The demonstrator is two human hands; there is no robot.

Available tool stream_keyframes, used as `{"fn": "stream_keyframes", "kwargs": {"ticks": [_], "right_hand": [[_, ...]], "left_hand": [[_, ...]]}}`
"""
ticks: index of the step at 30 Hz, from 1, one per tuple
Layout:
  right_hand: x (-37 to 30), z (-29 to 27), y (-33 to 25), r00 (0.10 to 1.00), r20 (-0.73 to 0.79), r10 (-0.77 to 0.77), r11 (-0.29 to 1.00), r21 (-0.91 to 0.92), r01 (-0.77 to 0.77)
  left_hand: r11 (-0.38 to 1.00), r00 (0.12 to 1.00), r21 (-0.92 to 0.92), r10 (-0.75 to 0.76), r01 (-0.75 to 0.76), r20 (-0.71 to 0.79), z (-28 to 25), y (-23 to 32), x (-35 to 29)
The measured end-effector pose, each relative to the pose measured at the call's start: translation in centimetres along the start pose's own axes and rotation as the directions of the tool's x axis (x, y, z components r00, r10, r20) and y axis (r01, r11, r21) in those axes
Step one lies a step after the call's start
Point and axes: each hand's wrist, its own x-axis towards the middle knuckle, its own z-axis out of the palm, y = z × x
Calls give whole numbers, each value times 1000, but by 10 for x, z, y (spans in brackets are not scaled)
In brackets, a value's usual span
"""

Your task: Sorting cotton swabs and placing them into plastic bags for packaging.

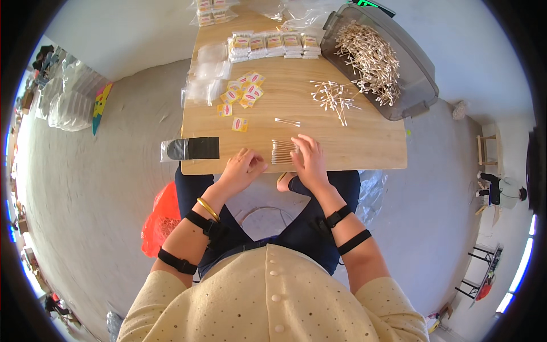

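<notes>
A flat row of cotton swabs [281, 152] lies side by side near the front edge of the wooden table [364, 142]. My right hand [310, 162] is at the row's right end, fingers stretched out and touching or just over the swab tips. Left of the row, my left hand [244, 167] rests by the table edge, its fingers loosely bent and apart from the thumb, with nothing visible in them. Beyond the row lie a couple of stray swabs [288, 122]. A loose heap of swabs [335, 101] is farther back on the right.
A grey plastic bin [419, 85] full of swabs tilts at the back right. Stacked swab packets [274, 44] line the back. Clear bags [208, 71] and yellow-white label cards [245, 88] lie at left, with a black strip [196, 148] over the left edge. A red bag [159, 222] is below.
</notes>
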Motion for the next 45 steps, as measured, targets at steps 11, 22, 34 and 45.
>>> {"fn": "stream_keyframes", "kwargs": {"ticks": [11, 22, 34, 45], "right_hand": [[-36, -2, -3, 997, 73, -18, 991, -131, 28], [-30, 3, -9, 992, 124, 15, 980, -200, 10], [-21, 33, -16, 992, 128, 13, 958, -286, 25], [-20, 40, -26, 992, 123, 4, 932, -359, 41]], "left_hand": [[769, 928, 565, 371, -298, -15, 35, 32, 31], [716, 952, 678, 295, -165, -81, 31, 10, 16], [687, 973, 717, 223, -116, -56, 55, 10, 21], [763, 928, 646, 264, -33, -264, -26, 15, -32]]}}
